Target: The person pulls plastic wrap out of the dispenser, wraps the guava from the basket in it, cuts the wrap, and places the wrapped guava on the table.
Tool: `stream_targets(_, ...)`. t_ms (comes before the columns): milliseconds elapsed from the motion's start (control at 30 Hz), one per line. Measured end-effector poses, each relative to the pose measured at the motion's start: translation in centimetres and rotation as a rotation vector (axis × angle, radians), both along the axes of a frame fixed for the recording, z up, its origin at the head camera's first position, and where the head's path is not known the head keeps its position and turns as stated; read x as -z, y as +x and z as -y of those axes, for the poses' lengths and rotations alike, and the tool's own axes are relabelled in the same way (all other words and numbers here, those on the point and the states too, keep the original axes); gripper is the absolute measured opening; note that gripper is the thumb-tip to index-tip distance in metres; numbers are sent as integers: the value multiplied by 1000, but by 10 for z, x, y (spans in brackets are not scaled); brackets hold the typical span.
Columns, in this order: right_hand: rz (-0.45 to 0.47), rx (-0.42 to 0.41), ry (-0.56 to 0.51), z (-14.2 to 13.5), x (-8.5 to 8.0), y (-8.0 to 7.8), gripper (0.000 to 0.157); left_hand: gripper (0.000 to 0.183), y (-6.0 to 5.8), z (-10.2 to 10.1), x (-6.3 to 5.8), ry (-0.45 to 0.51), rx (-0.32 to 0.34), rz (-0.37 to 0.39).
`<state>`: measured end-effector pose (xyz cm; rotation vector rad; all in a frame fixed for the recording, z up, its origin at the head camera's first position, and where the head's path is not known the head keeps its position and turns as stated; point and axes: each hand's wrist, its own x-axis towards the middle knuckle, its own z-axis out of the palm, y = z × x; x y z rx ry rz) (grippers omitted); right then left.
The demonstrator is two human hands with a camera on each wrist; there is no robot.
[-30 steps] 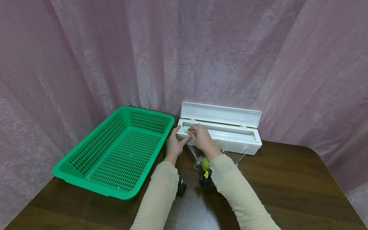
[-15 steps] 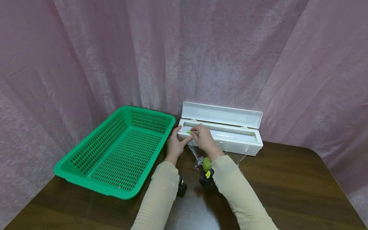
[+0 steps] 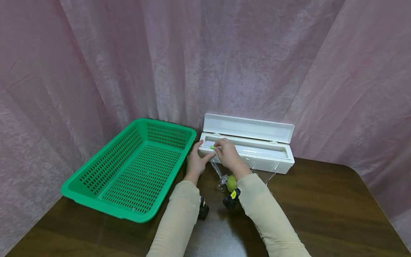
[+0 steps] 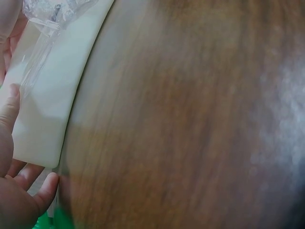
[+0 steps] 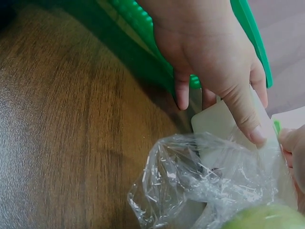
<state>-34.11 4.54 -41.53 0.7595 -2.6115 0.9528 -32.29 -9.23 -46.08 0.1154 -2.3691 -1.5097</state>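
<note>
A white cling film dispenser (image 3: 269,166) stands on the table with its lid raised and a roll inside. My left hand (image 3: 195,164) grips its left end, thumb on the front face and other fingers round the end. At the front rim, near that end, my right hand (image 3: 227,154) pinches the small bright green slide cutter (image 5: 277,126) between thumb and finger. Clear cling film (image 5: 162,176) hangs down the front, bunched at its left side. Next to the bunched film lies a round green fruit (image 3: 231,183), partly hidden behind my right wrist.
To the left, a large green plastic basket (image 3: 144,216) with slotted walls reaches close to the dispenser's left end. A pink curtain (image 3: 257,71) hangs behind the brown wooden table (image 3: 337,207), whose rounded corner lies at the right.
My right hand has shifted slightly right along the dispenser's rim with the slide cutter. My left hand keeps its grip on the end, and the head view has moved a little.
</note>
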Motion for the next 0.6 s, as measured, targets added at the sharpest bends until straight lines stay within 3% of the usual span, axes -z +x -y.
stream_targets(333,-54,7,-11,-4,1,2,12,73,-1,0,1,1,-4,-1)
stream_targets(600,47,64,-15,-3,-2,4,24,72,-1,1,1,-11,-4,-1)
